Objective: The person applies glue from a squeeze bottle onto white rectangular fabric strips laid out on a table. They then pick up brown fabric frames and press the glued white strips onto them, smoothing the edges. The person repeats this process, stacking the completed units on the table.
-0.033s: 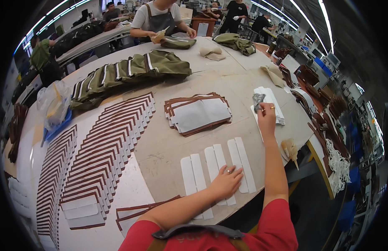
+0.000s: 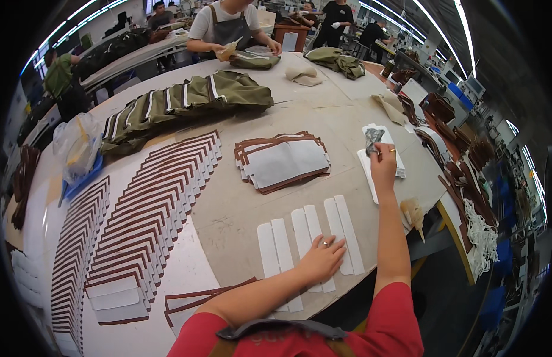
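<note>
My left hand (image 2: 324, 258) lies palm down, fingers spread, over the middle pair of white strips (image 2: 306, 221). Another white pair (image 2: 342, 232) lies to its right, and one more pair (image 2: 273, 253) to its left. Out to the right, my right hand (image 2: 383, 166) pinches a small crumpled grey piece (image 2: 373, 139), perhaps a rag; its exact kind is unclear. Below that piece is a stack of white strips (image 2: 367, 171), partly covered by my hand. Whether the grey piece touches the stack I cannot tell.
Brown-edged white panels (image 2: 285, 160) are stacked mid-table. Overlapping rows of similar panels (image 2: 151, 220) fill the left. Green fabric pieces (image 2: 192, 98) lie behind them. A tan cone-shaped applicator (image 2: 413, 213) sits by the right edge. Across the table, a person (image 2: 228, 30) handles green fabric.
My right hand has shifted slightly right with the grey piece, now over the upper part of the white stack. My left hand stays in place.
</note>
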